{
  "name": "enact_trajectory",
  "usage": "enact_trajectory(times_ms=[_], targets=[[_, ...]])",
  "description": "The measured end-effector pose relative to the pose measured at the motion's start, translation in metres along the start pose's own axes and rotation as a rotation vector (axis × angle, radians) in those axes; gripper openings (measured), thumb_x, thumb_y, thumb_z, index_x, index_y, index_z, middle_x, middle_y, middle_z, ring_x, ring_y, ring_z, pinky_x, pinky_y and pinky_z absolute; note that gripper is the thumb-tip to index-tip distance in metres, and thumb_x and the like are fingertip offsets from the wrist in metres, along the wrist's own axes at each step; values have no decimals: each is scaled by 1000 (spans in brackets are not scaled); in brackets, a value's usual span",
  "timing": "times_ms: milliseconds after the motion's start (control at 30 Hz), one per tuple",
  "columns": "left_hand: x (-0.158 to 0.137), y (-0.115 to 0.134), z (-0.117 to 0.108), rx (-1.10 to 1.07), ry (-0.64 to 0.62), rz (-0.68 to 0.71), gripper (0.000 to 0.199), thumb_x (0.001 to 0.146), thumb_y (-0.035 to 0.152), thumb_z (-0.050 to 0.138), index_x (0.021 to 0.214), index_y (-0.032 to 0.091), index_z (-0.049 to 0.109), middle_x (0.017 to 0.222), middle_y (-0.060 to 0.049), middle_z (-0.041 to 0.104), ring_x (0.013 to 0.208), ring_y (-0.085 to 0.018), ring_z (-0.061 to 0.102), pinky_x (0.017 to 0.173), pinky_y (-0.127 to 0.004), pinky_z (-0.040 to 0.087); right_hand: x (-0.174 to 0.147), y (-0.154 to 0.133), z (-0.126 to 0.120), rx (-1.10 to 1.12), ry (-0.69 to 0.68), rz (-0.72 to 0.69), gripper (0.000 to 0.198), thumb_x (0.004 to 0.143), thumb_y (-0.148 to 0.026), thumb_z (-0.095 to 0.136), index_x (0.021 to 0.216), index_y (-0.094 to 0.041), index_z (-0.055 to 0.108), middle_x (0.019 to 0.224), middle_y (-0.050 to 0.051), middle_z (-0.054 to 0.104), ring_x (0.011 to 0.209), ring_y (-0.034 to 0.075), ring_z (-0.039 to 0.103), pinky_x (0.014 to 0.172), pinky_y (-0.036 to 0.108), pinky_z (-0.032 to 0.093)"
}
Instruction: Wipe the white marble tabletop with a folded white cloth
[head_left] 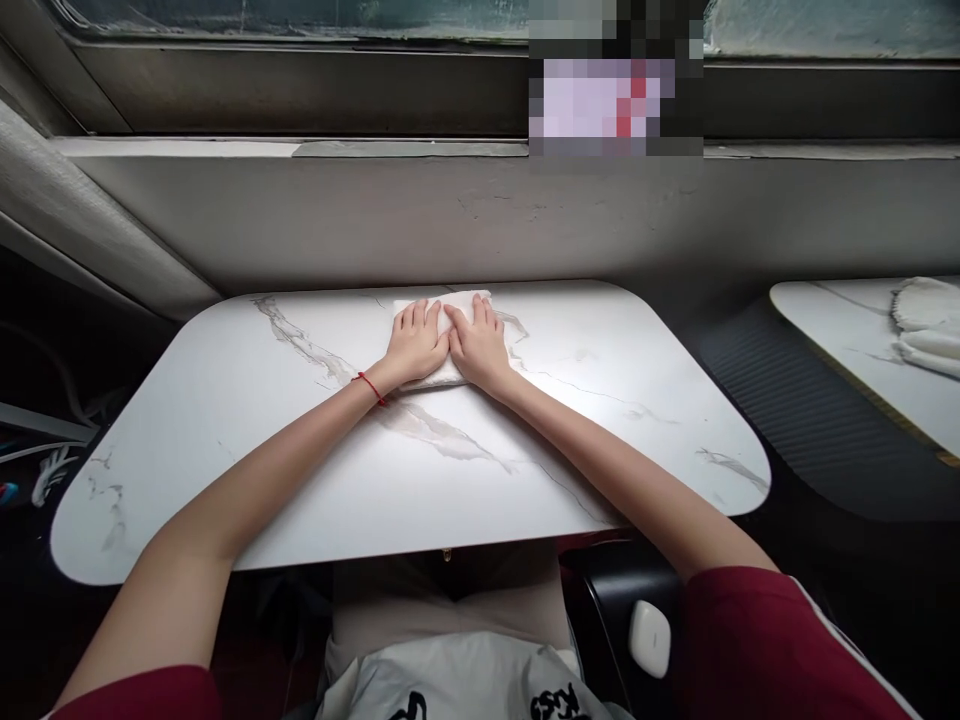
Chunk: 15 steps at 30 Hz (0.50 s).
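One folded white cloth (450, 374) lies near the far edge of the marble-patterned worktop (450, 490); two hands, the left hand (414, 345) and the right hand (482, 348), lie spread palm-down on it without gripping, hiding much of it. To the right, a second worktop (840, 335) bears one crumpled white cloth (934, 325), both cut off by the view. One white case (649, 639) sits beside the seated person's lap (450, 610). Pixelation hides part of the window ledge (225, 147); objects in the dark at far left are hard to make out.
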<state>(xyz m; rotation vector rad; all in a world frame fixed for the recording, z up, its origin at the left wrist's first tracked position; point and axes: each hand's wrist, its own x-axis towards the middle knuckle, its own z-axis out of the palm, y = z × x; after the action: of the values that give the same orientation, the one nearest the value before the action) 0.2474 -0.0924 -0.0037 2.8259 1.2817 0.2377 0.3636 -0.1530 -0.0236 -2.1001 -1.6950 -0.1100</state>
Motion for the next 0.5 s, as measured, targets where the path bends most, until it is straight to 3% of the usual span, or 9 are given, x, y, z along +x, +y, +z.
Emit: enact_trajectory(times_ms=[233,500], targets=[[30,-36,4,-15,106,104,55,98,29,34,149,8,42,155,-19,44,143,-29,39,120,-44,28,35,-18,18,-7,81,79,50,97,-24,40,145,-17,52,154,24,39,142,40,34,108,55,31],[51,-54,4,-1,179,14,48,98,28,37,142,11,51,142,-16,54,130,-31,51,112,-43,37,72,-24,27,2,96,57,41,96,-23,39,132,-16,59,134,22,51,123,36,43,103,48,35]])
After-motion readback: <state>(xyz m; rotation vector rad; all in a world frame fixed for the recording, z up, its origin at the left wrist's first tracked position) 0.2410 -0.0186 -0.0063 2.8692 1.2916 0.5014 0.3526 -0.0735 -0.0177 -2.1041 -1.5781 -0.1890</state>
